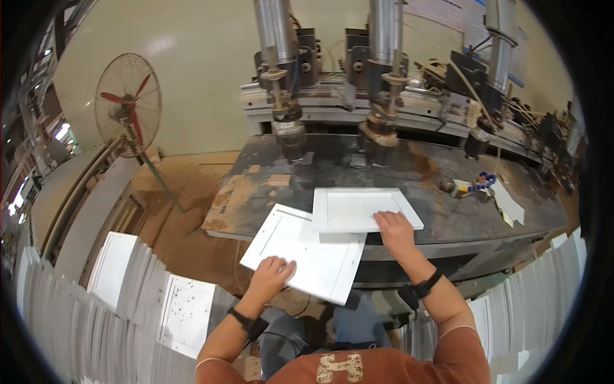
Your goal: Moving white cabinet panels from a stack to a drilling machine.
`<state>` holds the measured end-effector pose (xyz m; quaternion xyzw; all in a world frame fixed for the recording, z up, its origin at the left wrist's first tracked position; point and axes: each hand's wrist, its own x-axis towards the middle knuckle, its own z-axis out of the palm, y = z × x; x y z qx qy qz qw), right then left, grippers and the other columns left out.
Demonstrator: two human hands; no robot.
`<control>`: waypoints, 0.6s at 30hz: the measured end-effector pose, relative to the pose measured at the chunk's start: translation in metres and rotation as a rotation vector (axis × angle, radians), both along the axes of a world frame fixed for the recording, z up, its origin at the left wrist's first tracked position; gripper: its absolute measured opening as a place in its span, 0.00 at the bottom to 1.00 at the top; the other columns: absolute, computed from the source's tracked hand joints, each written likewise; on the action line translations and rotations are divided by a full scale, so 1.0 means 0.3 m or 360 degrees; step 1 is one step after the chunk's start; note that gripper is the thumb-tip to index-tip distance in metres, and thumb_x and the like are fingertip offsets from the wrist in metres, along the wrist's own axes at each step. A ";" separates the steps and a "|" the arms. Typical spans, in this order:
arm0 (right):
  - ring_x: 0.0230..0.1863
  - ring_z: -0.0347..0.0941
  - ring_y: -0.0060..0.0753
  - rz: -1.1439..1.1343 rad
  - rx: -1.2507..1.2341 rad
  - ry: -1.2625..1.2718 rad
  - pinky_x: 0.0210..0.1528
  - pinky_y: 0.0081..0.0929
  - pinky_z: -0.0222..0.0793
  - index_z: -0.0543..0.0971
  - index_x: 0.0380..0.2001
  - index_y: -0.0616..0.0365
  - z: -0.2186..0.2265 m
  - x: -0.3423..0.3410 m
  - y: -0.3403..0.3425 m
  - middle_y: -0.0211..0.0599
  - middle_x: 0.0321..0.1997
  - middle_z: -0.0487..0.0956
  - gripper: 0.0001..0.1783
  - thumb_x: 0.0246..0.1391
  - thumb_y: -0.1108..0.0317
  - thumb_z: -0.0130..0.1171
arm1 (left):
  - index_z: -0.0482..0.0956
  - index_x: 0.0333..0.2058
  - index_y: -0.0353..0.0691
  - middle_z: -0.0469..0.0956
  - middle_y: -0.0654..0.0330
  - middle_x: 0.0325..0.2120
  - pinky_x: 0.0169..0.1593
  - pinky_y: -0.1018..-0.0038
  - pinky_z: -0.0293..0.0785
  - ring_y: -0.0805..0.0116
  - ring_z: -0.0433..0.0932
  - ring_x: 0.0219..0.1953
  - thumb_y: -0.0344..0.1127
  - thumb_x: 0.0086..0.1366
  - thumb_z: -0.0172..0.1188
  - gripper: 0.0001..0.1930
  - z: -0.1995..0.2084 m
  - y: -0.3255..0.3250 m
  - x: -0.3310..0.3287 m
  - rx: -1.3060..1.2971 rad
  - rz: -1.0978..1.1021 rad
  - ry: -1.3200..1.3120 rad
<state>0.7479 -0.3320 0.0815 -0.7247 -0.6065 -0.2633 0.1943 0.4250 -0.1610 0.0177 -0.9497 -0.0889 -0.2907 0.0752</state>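
Note:
Two white rectangular panels with raised borders are in front of me. My left hand (272, 274) grips the near left edge of the larger-looking panel (314, 259), its fingers bent over the top face. That panel is tilted and sticks out past the table's front edge, above my knees. My right hand (395, 232) holds the near right edge of the other panel (358, 208), which lies at the table's front and overlaps the far right corner of the first one. The undersides of both panels and the fingertips below them are hidden.
A dark, dusty worktable (256, 153) carries wood scraps (279, 180) and a blue jointed hose (483, 182). Machine spindles (382, 131) hang over its back. Stacked white panels (115, 272) stand at my left, more (543, 301) at my right. A fan (129, 105) stands far left.

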 end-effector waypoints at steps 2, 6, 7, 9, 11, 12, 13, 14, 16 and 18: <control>0.59 0.65 0.45 -0.0160 -0.0356 -0.0019 0.57 0.61 0.58 0.71 0.53 0.48 -0.068 -0.001 0.116 0.37 0.58 0.71 0.25 0.51 0.55 0.56 | 0.78 0.42 0.44 0.72 0.64 0.30 0.40 0.70 0.70 0.65 0.72 0.36 0.30 0.47 0.62 0.19 0.098 -0.055 -0.198 0.0100 0.0014 0.0028; 0.67 0.53 0.48 -0.0372 -0.0689 0.0477 0.55 0.69 0.55 0.68 0.59 0.38 -0.117 0.066 0.273 0.37 0.66 0.62 0.32 0.51 0.42 0.54 | 0.79 0.41 0.45 0.75 0.64 0.35 0.40 0.68 0.71 0.63 0.74 0.36 0.28 0.50 0.59 0.17 0.206 -0.081 -0.562 0.0138 0.0310 0.0001; 0.63 0.58 0.48 -0.0299 -0.0536 0.0461 0.52 0.59 0.61 0.73 0.55 0.40 -0.120 0.085 0.294 0.37 0.62 0.67 0.28 0.50 0.46 0.57 | 0.79 0.41 0.45 0.76 0.63 0.36 0.40 0.68 0.71 0.62 0.74 0.37 0.28 0.50 0.58 0.17 0.227 -0.057 -0.642 0.0249 0.0476 0.0005; 0.57 0.64 0.47 -0.0156 -0.0378 0.0335 0.49 0.49 0.64 0.76 0.50 0.43 -0.143 0.113 0.311 0.36 0.57 0.72 0.24 0.47 0.53 0.61 | 0.79 0.42 0.45 0.76 0.62 0.38 0.41 0.66 0.71 0.61 0.74 0.38 0.27 0.51 0.57 0.17 0.276 -0.003 -0.769 0.0412 0.0810 0.0020; 0.57 0.63 0.47 -0.0144 -0.0389 0.0374 0.50 0.48 0.64 0.77 0.49 0.45 -0.128 0.078 0.327 0.37 0.56 0.73 0.25 0.47 0.52 0.62 | 0.77 0.44 0.44 0.77 0.60 0.39 0.41 0.64 0.70 0.59 0.74 0.40 0.26 0.52 0.55 0.18 0.327 0.081 -0.880 0.0496 0.1169 0.0033; 0.57 0.63 0.47 -0.0176 -0.0454 0.0429 0.51 0.48 0.64 0.76 0.49 0.47 -0.102 0.059 0.330 0.37 0.56 0.73 0.25 0.46 0.53 0.62 | 0.77 0.44 0.44 0.77 0.60 0.39 0.41 0.63 0.69 0.58 0.73 0.41 0.26 0.52 0.54 0.18 0.346 0.124 -0.930 0.0526 0.1348 0.0033; 0.57 0.63 0.47 -0.0170 -0.0458 0.0416 0.51 0.48 0.64 0.76 0.49 0.47 -0.104 0.060 0.341 0.37 0.56 0.73 0.25 0.46 0.53 0.62 | 0.77 0.44 0.44 0.77 0.60 0.39 0.40 0.63 0.69 0.59 0.73 0.40 0.25 0.53 0.53 0.18 0.360 0.184 -0.977 0.0552 0.1507 0.0002; 0.58 0.63 0.48 -0.0140 -0.0454 0.0446 0.53 0.48 0.62 0.76 0.50 0.48 -0.120 0.069 0.349 0.39 0.56 0.72 0.26 0.46 0.53 0.63 | 0.77 0.43 0.45 0.77 0.61 0.39 0.39 0.64 0.68 0.59 0.73 0.40 0.25 0.53 0.52 0.17 0.357 0.234 -1.031 0.0572 0.1650 -0.0027; 0.59 0.63 0.48 -0.0151 -0.0439 0.0474 0.56 0.48 0.61 0.76 0.50 0.49 -0.093 0.060 0.340 0.40 0.57 0.72 0.26 0.46 0.54 0.63 | 0.76 0.44 0.45 0.77 0.61 0.41 0.39 0.63 0.68 0.58 0.73 0.41 0.26 0.54 0.53 0.18 0.330 0.319 -1.146 0.0495 0.1981 -0.0074; 0.60 0.62 0.50 -0.0064 -0.0309 0.0299 0.60 0.44 0.59 0.75 0.50 0.51 -0.006 -0.001 0.311 0.42 0.57 0.71 0.26 0.46 0.57 0.64 | 0.73 0.50 0.47 0.75 0.59 0.42 0.43 0.61 0.68 0.55 0.72 0.44 0.33 0.57 0.55 0.20 0.253 0.384 -1.270 0.0187 0.2257 0.0032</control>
